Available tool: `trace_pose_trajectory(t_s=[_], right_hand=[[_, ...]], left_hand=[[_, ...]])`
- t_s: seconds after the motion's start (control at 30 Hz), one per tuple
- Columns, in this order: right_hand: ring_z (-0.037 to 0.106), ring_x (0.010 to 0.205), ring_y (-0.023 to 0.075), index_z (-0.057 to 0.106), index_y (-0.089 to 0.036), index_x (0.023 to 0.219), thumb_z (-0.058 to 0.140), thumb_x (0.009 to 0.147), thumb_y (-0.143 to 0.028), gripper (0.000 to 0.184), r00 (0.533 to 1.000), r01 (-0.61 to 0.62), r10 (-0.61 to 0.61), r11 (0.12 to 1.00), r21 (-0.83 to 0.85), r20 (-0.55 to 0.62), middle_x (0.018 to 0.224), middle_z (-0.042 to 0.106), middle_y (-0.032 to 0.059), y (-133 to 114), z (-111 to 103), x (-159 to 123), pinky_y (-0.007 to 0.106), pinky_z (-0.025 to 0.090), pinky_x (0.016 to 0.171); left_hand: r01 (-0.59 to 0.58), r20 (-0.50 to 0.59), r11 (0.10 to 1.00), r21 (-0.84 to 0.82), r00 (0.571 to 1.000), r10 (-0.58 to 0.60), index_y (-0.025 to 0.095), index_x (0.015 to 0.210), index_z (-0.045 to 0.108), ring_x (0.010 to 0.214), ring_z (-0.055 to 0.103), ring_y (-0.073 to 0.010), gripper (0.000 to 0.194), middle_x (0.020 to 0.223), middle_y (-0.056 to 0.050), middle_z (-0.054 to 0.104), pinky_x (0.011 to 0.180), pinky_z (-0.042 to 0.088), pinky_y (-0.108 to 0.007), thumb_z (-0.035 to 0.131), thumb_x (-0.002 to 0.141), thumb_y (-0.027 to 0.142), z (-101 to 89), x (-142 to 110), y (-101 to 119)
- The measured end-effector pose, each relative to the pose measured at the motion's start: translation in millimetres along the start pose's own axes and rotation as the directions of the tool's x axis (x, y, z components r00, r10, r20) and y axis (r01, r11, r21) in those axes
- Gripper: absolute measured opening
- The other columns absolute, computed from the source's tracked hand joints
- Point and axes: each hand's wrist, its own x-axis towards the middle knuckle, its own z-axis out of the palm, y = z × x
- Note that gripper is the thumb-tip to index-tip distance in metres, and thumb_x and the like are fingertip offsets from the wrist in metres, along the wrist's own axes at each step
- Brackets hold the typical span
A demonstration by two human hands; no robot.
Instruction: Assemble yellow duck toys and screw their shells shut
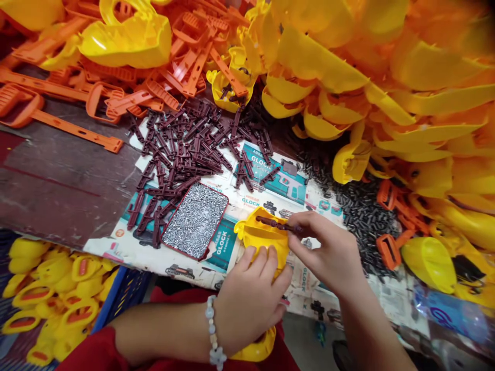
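Observation:
My left hand point(257, 293) is closed over a yellow plastic duck-shaped shell point(263, 234) at the table's front edge, steadying it. Between thumb and fingers, my right hand point(328, 247) pinches a dark brown plastic stick point(276, 223) lying across the top of the shell. Whether the stick touches the shell inside I cannot tell. Left of the hands is a red-rimmed tray point(196, 219) full of small silver metal pins. Behind it spreads a heap of similar brown plastic sticks point(193, 139).
Orange handled strips point(77, 123) are piled at the back left. Yellow shells point(340, 87) stack high at the back right. Small dark cylinders point(367, 221) lie scattered on the right, near a plastic bottle point(452, 314). A blue crate point(112, 299) at lower left holds yellow duck pieces.

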Motion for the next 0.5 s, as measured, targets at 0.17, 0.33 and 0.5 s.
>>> trace_pose_trajectory(t_s=[0.17,0.33,0.5], right_hand=[[0.053,0.069,0.0107,0.053,-0.017,0.094,0.046,0.089,-0.015,0.009,0.998,0.048,-0.047,0.998,-0.039,0.032,0.088,0.055,-0.0014,8.0,3.4,2.7,0.021,0.043,0.064],[0.053,0.078,0.0185,0.052,-0.017,0.095,0.041,0.096,-0.022,0.012,0.972,0.234,-0.224,0.952,-0.198,0.073,0.09,0.056,0.0025,14.5,-4.2,-2.0,0.03,0.041,0.069],[0.055,0.079,0.026,0.058,-0.021,0.097,0.043,0.094,-0.03,0.017,0.914,0.403,-0.365,0.87,-0.284,0.179,0.093,0.057,0.0062,62.4,9.3,-5.0,0.036,0.042,0.063]], left_hand=[[-0.012,0.018,1.0,-0.004,1.0,0.012,0.016,0.117,0.049,0.109,0.056,-0.0279,0.051,0.123,-0.016,0.057,0.096,0.034,-0.041,0.06,0.078,0.047,-0.8,-0.4,-2.2],[-0.016,-0.077,0.996,0.087,0.997,0.023,0.017,0.113,0.054,0.104,0.058,-0.0256,0.049,0.118,-0.015,0.061,0.095,0.038,-0.038,0.053,0.08,0.053,4.6,-1.8,6.3],[0.055,-0.215,0.899,0.434,0.976,0.044,0.025,0.095,0.066,0.081,0.065,-0.0143,0.033,0.092,-0.003,0.07,0.081,0.05,-0.026,0.039,0.092,0.044,13.2,4.2,3.9]])
